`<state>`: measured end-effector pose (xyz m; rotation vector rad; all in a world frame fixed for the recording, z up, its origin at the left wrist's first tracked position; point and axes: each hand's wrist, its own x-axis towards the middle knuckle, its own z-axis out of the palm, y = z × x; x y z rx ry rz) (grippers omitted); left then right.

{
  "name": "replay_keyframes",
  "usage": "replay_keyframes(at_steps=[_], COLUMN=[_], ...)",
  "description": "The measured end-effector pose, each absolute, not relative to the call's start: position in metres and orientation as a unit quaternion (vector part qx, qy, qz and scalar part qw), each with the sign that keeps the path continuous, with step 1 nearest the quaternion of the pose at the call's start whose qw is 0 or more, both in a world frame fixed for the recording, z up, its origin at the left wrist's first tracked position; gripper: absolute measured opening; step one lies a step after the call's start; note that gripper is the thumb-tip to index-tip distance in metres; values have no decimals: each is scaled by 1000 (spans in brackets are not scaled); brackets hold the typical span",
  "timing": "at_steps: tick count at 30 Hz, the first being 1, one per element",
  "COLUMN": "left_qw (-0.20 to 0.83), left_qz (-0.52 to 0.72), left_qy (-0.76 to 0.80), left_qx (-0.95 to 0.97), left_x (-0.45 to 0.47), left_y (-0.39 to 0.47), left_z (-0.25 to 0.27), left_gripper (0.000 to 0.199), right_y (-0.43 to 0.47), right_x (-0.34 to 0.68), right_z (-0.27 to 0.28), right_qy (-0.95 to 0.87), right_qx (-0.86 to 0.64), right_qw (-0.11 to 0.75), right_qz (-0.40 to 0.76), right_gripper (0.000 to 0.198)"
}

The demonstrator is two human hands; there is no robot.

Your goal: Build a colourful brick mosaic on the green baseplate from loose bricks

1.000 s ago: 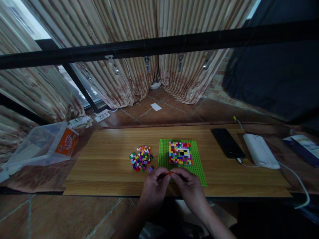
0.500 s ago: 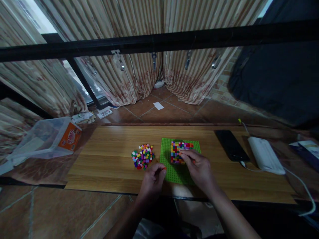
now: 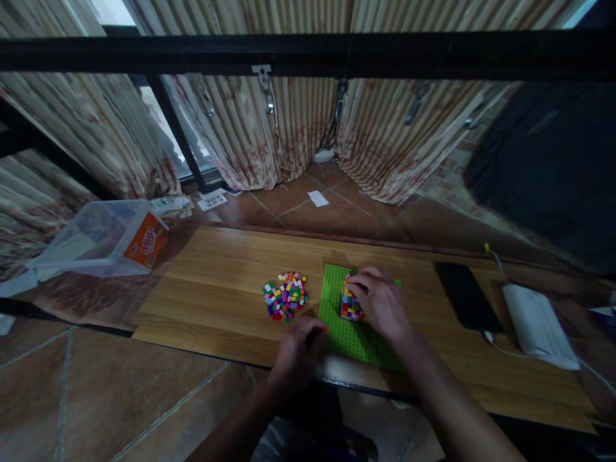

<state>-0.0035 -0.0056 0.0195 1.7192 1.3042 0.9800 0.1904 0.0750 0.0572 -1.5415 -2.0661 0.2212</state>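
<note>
A green studded baseplate lies on the wooden board, and on it sits a low block of small multicoloured toy bricks. My right hand is over this block, fingers closed and fingertips at its upper left part. Whatever those fingertips hold is hidden, as is the block's right side. Beside the plate's lower left edge, my left hand is closed in a pinch on a small red brick. A loose pile of colourful bricks lies left of the plate, just beyond my left hand.
A black phone and a white power bank with a cable are on the right. At the far left stands a clear plastic box with an orange label. A dark rail crosses in front of striped curtains.
The view has shifted, so the scene sits differently. My right hand's fingertips have moved toward the block's upper left and now cover more of it. My left hand keeps its pinch near the plate.
</note>
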Motion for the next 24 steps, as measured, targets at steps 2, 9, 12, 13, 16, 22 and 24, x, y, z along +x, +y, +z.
replay_keyframes(at_steps=[2,9,12,13,16,22,24], left_qw=[379,390,395,397,402,394,389], left_qz=[385,396,392,391,390,394,393], left_qy=[505,496,494,494,493,492,491], left_qx=[673,667,668,667,666,669,673], left_x=[-4,-4,-4,-4,-4,-4,-4], left_y=[-6,-7,-8,-8,-8,-8,-8], left_z=[19,17,17,18,18,19,19], left_gripper=[7,7,7,7,8,7,7], right_y=[76,76,74,73,69,61,60], right_x=[190,189,189,189,188,188,188], right_z=[57,52,48,47,45,41,38], right_qy=[-767,-757,-763,-765,-768,-784,-787], right_qx=[-577,-580,-573,-572,-572,-557,-554], right_qw=[270,290,291,291,287,273,273], right_qz=[80,79,64,57,34,16,10], right_gripper=[19,23,25,26,27,30,31])
